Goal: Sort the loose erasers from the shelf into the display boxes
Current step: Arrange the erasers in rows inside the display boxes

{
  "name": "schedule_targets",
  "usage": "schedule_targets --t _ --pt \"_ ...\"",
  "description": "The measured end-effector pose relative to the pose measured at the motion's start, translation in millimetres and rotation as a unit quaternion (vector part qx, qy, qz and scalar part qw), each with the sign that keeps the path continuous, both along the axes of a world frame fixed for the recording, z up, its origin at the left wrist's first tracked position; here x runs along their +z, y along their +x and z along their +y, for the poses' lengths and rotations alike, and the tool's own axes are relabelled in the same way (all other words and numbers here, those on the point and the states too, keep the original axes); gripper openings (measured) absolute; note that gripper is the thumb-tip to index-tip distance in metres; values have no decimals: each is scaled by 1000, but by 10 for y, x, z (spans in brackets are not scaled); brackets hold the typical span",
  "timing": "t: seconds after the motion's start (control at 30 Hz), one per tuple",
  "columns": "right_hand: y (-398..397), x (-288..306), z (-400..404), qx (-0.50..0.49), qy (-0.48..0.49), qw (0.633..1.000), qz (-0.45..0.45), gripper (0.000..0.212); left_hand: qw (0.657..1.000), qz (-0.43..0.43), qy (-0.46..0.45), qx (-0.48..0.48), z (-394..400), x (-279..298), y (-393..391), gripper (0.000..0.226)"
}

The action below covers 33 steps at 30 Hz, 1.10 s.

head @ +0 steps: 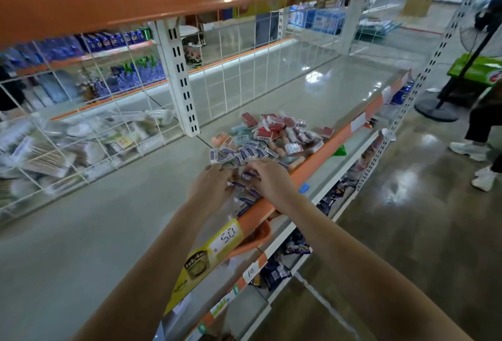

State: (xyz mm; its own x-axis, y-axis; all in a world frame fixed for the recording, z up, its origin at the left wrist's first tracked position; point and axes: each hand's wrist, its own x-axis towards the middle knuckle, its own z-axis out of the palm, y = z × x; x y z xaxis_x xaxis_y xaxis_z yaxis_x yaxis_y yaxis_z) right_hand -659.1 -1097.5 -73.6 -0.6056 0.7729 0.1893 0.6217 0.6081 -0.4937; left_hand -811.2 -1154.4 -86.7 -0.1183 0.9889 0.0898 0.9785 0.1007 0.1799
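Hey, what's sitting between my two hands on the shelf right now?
In the head view, loose erasers in white and purple wrappers lie between the left hand and right hand, at the near end of the pile by the shelf's orange edge.

Both bare forearms reach forward and up from the lower edge of the head view, converging toward the middle. Left hand (210, 187) lies palm down, wrist straight, fingers bent at the tips and pointing right toward the other hand; what they grip, if anything, is hidden. Right hand (267, 180) sits just beside it, back of hand up, wrist cocked slightly, fingers curled downward and leftward, fingertips nearly meeting the left hand's; its hold cannot be made out either.
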Motion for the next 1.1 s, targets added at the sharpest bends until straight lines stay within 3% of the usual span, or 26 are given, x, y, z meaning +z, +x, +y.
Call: schedule_targets --t 0.2,0.4,0.63,0.93,1.1 --pt "65 70 -49 10 2 1000 25 32 1000 -16 14 -5 -81 -2 -98 21" --pt "-75 109 -242 75 4 996 45 32 992 -78 84 56 -566 108 -230 13" --pt "-525 144 -727 157 -7 983 98 22 964 -105 152 189 -1561 310 -494 6" --pt "-1293 295 -1858 279 -4 951 131 23 933 -21 219 286 -3072 505 -891 17" --pt "-1673 421 -2609 335 -11 932 136 20 920 -26 217 325 -3947 557 -1119 18"
